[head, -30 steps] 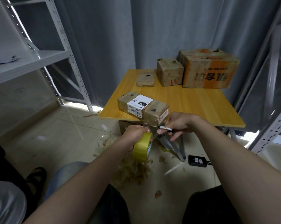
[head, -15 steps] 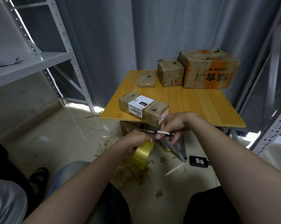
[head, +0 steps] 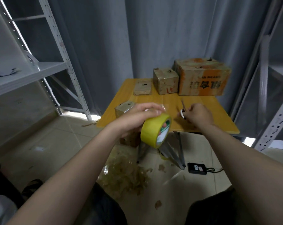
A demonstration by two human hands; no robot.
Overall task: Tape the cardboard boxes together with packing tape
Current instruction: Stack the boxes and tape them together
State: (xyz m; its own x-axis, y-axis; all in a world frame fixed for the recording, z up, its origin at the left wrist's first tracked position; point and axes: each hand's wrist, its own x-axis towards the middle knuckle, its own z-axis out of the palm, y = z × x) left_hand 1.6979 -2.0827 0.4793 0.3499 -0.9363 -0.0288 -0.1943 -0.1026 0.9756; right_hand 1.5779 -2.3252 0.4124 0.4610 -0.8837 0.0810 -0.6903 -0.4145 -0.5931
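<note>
My left hand grips a yellow roll of packing tape, lifted in front of the table's near edge. A short clear flap of tape sticks up by my fingertips. My right hand is closed around scissors, whose blades point up and away over the wooden table. The joined cardboard boxes lie at the table's near left; my left hand hides most of them.
At the table's back stand a flat small box, a cube box and a large orange-printed box. Tape scraps and a black device lie on the floor. Metal shelving stands left and right.
Both hands rose from below the table's near edge to above it. The tape roll came up with my left hand and now covers the joined boxes; the scissors moved right and apart from the roll.
</note>
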